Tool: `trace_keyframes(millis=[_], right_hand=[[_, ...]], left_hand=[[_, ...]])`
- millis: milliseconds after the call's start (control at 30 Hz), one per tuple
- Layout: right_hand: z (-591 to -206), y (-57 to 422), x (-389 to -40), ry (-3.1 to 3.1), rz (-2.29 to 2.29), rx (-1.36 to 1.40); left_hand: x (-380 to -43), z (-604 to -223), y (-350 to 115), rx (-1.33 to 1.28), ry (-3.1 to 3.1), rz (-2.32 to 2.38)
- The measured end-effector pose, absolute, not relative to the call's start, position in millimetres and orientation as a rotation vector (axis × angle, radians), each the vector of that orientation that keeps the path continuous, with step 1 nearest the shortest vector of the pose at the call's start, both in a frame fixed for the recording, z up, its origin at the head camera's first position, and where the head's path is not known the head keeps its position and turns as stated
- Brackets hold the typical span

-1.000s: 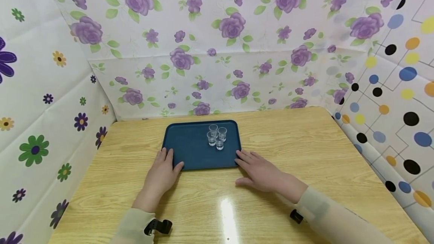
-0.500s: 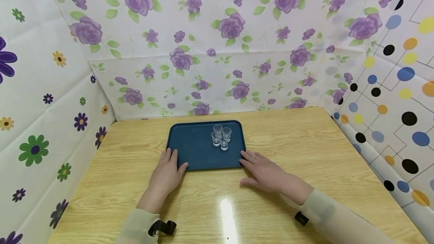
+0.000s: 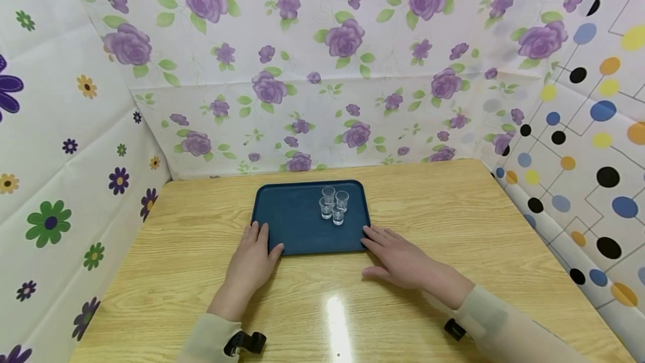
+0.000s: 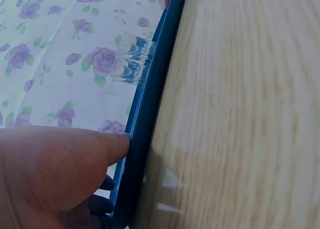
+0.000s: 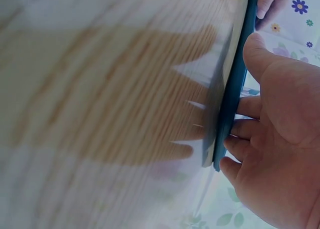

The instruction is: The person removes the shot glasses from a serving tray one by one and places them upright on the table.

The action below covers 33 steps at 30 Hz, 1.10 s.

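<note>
A dark blue rectangular tray (image 3: 297, 226) lies flat on the table. Several small clear shot glasses (image 3: 326, 210) stand upright in a cluster on its right half. My left hand (image 3: 249, 262) rests at the near left corner, with the fingers stretched along the left side and the thumb on the front rim. At the near right corner my right hand (image 3: 400, 259) touches the tray with extended fingers, its thumb spread apart below. Seen edge-on in the left wrist view, the tray rim (image 4: 150, 99) passes the left thumb (image 4: 112, 145); two glasses (image 4: 131, 69) show behind it.
The wooden table (image 3: 428, 206) extends around the tray on all sides. A floral cloth (image 3: 312, 99) hangs along the back edge. Patterned cloths with flowers (image 3: 70, 184) and coloured dots (image 3: 579, 156) close off the left and right sides. Light reflects off the table's front.
The tray has slid to the right across the table with the glasses on it. Both hands have moved right along with it, keeping their places at its corners.
</note>
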State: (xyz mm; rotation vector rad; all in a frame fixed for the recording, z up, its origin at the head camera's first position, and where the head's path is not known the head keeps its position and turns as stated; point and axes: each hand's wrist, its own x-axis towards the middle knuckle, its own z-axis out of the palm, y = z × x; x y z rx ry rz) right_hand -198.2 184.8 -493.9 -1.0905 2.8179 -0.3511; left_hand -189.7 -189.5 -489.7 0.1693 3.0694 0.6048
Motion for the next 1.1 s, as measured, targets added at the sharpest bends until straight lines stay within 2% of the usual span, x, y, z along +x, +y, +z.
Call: trace_keyframes(millis=[633,1100], right_hand=[[-489.1,192.5,-190.0,2.821,-0.366,-1.049],[-482.2,194.9,-210.8,2.943,-0.359,-1.102]], left_hand=[[-183.6,-492.2,-183.1,0.230,3.100,0.620],[-195.2,-489.1,-194.0,0.172,3.141,0.701]])
